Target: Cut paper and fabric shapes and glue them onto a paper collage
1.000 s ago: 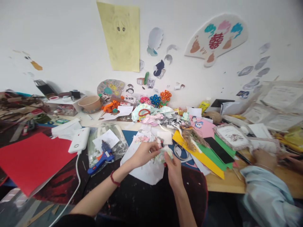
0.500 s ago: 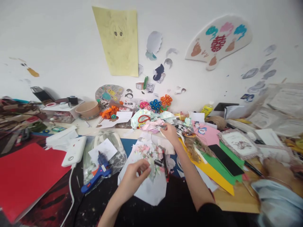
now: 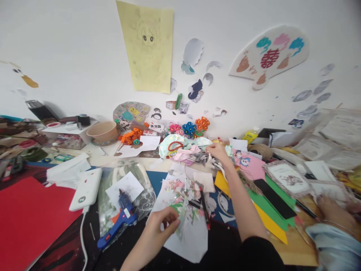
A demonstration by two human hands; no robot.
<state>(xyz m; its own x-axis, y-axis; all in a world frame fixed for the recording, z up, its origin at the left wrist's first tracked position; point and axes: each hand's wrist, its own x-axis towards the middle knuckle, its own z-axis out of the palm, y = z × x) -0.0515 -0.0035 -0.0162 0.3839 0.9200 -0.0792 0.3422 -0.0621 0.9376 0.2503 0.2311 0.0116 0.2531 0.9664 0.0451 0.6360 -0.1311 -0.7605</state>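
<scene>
My right hand [image 3: 219,152] reaches to the back, fingertips closed at the right side of a heap of fabric scraps [image 3: 189,153]. What it pinches, if anything, I cannot make out. Scissors with red handles [image 3: 175,145] lie on the heap. My left hand [image 3: 162,227] hovers with curled fingers, thumb and index tips close together, over a white sheet [image 3: 193,242] strewn with small paper scraps [image 3: 182,190]. A green sliver [image 3: 176,206] shows by those fingertips; whether it is held is unclear. A black and red pen [image 3: 205,209] lies along the sheet's right side.
On the left are a blue glue gun [image 3: 121,220], a white power bank [image 3: 85,190] with a cable, and red paper [image 3: 31,222]. A black phone [image 3: 275,198] lies on green and yellow sheets. Another person's hand [image 3: 332,210] rests at far right.
My right hand has moved right along the fabric heap. The left hand stays over the scrap-covered sheet. The whole view has shifted a little with my head.
</scene>
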